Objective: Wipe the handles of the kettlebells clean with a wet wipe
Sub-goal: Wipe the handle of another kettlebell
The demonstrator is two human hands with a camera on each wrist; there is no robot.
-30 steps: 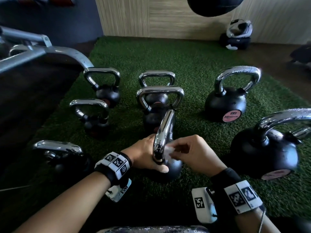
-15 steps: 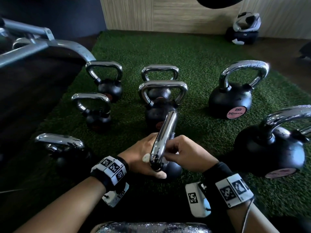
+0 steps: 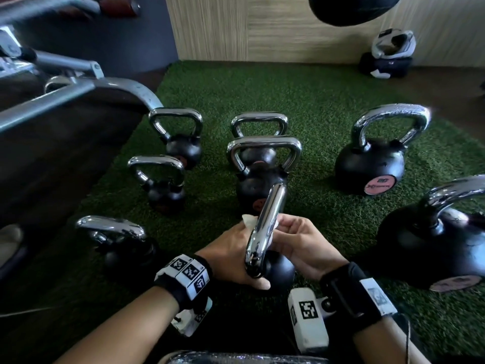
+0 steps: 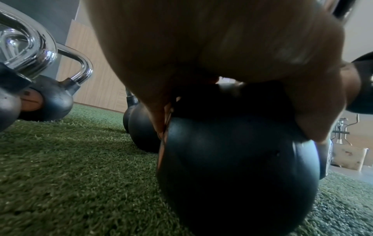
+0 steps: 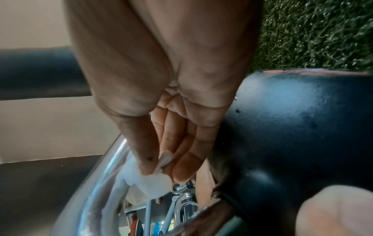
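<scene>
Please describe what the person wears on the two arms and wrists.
Both forearms are bare, with no sleeves. Each wrist carries a black band: the left wrist band has white blocks with black square code markings, and the right wrist band has a white tag. A white camera box with a code marking hangs under each wrist.

A small kettlebell with a round matte-black body stands on the green turf nearest the camera, its polished chrome handle rising edge-on toward the head view; a white wet wipe, crumpled, is wrapped against the handle's upper part, showing on both sides of the bar; in the right wrist view the wipe is a bunched pale wad pinched against the chrome; more black kettlebells with chrome handles stand upright around it on the turf: one directly behind, smaller ones to the left, larger ones with pink labels to the right.
</scene>
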